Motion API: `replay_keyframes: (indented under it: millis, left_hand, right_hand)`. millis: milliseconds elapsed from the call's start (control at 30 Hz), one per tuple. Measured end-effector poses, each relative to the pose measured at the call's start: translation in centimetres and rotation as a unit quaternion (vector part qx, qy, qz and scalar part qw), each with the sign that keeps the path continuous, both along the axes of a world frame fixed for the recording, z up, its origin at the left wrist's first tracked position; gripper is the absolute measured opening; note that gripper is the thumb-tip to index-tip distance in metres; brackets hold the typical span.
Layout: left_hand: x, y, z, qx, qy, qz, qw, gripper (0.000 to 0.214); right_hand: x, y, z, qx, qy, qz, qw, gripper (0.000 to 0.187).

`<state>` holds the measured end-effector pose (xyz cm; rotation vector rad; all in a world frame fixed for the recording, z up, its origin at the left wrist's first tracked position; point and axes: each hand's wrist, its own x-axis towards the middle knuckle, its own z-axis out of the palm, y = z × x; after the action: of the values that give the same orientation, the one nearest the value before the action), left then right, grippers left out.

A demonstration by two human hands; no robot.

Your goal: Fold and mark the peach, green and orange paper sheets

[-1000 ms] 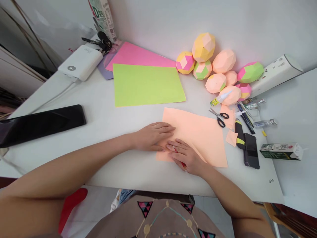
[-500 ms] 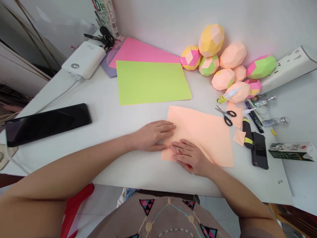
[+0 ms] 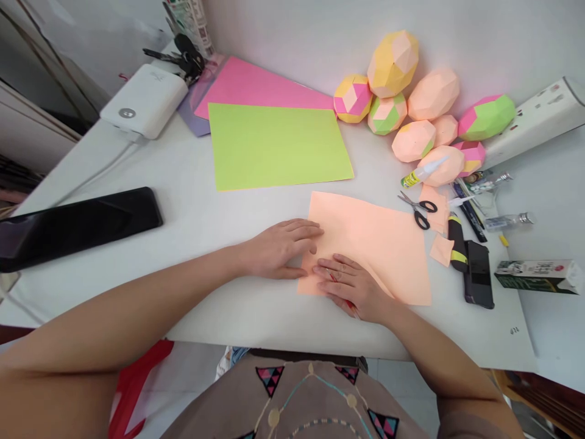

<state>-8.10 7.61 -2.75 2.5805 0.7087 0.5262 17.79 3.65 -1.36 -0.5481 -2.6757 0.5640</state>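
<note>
A sheet of peach paper (image 3: 388, 244) lies on the white desk, with a crease or folded edge running beside my right hand (image 3: 350, 286). That hand rests on the sheet's lower left part, and a slim red pen (image 3: 351, 306) is tucked among its fingers; its tip is hidden. My left hand (image 3: 286, 247) is laid palm down at the sheet's left edge. Its fingers are stretched out and apart, the tips over the paper, and it holds nothing.
Behind are a green sheet (image 3: 278, 146) and a pink sheet (image 3: 256, 85). Several faceted paper eggs (image 3: 434, 94) sit at the back right. Scissors (image 3: 418, 210), a glue tube (image 3: 415, 175), a black-yellow cutter (image 3: 457, 244) and phone (image 3: 479, 274) lie right; a larger phone (image 3: 82, 228) left.
The fingers of my left hand have spread a little, the index finger bending away from the others. My right hand stays in place with the pen. The view has shifted slightly.
</note>
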Motion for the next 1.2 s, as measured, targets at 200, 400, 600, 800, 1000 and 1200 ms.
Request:
replay_keyframes:
  millis: [200, 400, 600, 800, 1000, 1200]
  left_hand:
    - [-0.01, 0.05, 0.50, -0.002, 0.006, -0.018, 1.000, 0.017]
    - [-0.05, 0.01, 0.49, -0.009, 0.006, -0.016, 1.000, 0.016]
    - [-0.04, 0.08, 0.53, -0.014, 0.004, -0.018, 1.000, 0.017]
    - [-0.01, 0.02, 0.68, -0.012, 0.007, -0.018, 1.000, 0.017]
    - [0.04, 0.01, 0.67, -0.013, 0.007, -0.018, 1.000, 0.016]
    - [0.02, -0.02, 0.66, -0.007, 0.009, -0.020, 1.000, 0.017]
  right_hand:
    - [-0.07, -0.03, 0.07, -0.006, -0.008, -0.004, 1.000, 0.021]
    - [-0.15, -0.03, 0.17, -0.005, 0.001, -0.004, 1.000, 0.021]
    - [-0.24, 0.05, 0.30, -0.012, 0.007, -0.007, 1.000, 0.018]
    - [-0.08, 0.09, 0.07, -0.018, 0.016, -0.005, 1.000, 0.020]
    - [0.02, 0.12, -0.07, -0.025, 0.014, -0.001, 1.000, 0.021]
    - [0.05, 0.13, -0.05, -0.022, 0.011, 0.001, 1.000, 0.020]
